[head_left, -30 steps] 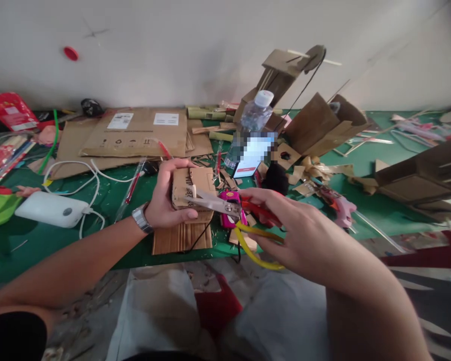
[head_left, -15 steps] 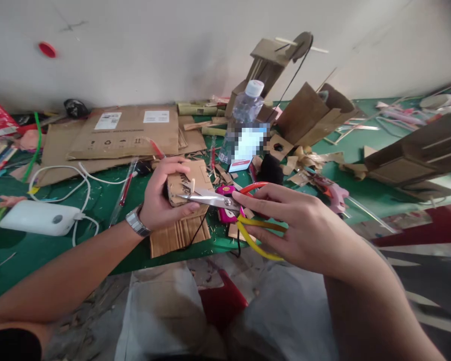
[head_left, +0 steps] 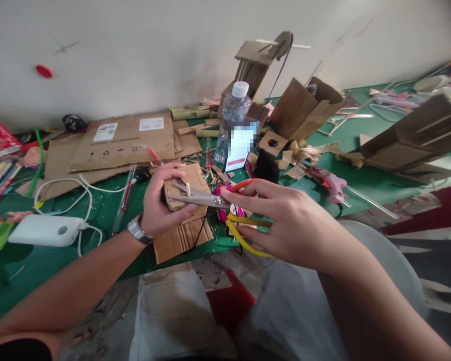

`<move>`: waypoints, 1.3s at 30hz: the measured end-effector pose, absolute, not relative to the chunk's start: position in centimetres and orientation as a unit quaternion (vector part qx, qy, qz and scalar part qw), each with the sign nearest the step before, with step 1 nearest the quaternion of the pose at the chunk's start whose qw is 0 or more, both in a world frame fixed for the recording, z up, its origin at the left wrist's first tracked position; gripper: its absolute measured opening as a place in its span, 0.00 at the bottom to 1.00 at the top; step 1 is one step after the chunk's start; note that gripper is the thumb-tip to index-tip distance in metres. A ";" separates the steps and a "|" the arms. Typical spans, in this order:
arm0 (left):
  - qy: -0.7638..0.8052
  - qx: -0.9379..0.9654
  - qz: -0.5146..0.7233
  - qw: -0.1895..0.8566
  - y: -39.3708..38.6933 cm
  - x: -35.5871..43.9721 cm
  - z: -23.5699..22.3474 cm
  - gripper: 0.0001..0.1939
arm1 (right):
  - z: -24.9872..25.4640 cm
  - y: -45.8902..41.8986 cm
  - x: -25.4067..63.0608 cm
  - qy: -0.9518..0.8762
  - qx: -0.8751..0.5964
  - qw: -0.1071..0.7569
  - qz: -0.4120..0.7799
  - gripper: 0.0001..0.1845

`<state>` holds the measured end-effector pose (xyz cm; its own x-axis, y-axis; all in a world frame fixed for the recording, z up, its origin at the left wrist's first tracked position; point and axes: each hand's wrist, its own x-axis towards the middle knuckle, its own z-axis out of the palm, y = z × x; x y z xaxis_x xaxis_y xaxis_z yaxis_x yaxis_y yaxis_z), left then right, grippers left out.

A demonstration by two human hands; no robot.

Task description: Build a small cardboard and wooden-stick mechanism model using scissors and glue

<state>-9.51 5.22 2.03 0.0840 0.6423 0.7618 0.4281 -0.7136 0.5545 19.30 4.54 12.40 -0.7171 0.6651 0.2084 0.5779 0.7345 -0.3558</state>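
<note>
My left hand (head_left: 163, 200) is closed round a small cardboard box (head_left: 195, 178) with dark print, thumb along its near side. A short pale stick (head_left: 188, 189) stands up out of the box. In my right hand (head_left: 285, 210) is a pair of scissors (head_left: 206, 199) with red and yellow handles, their blades slightly apart over the box and beside the stick; whether they touch it I cannot tell. Below the box lies a ridged cardboard piece (head_left: 182, 240) with a black cord. A magenta object (head_left: 222, 213) sits partly hidden behind the scissors.
Behind stand a phone (head_left: 238, 150), a plastic bottle (head_left: 235, 108) and a cardboard structure (head_left: 253, 55) with a wheel. To the right are a pink glue gun (head_left: 334, 188) and cardboard boxes (head_left: 409, 135). At left lie a white power bank (head_left: 46, 230) and a flattened carton (head_left: 123, 143).
The head view has shifted slightly, so the background sits further left at the right side. The scissors have moved a little left over the box, staying beside the stick.
</note>
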 end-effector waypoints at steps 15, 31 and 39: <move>0.365 0.729 0.568 0.111 5.2 -9.6 1.6 0.33 | 11.4 4.4 17.7 -0.904 -0.326 0.236 0.145 0.28; 0.356 0.691 0.601 0.187 5.4 -9.3 0.7 0.40 | 11.5 5.5 18.2 -0.923 -0.298 0.214 0.118 0.22; 0.360 0.682 0.609 0.188 6.0 -9.5 0.9 0.36 | 11.8 5.6 19.6 -0.918 -0.306 0.214 0.133 0.22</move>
<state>-9.53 5.96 0.87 0.0001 0.7195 0.6945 0.2612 -0.6704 0.6945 19.63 5.59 11.82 -0.7203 0.6195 0.3121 0.5051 0.7768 -0.3761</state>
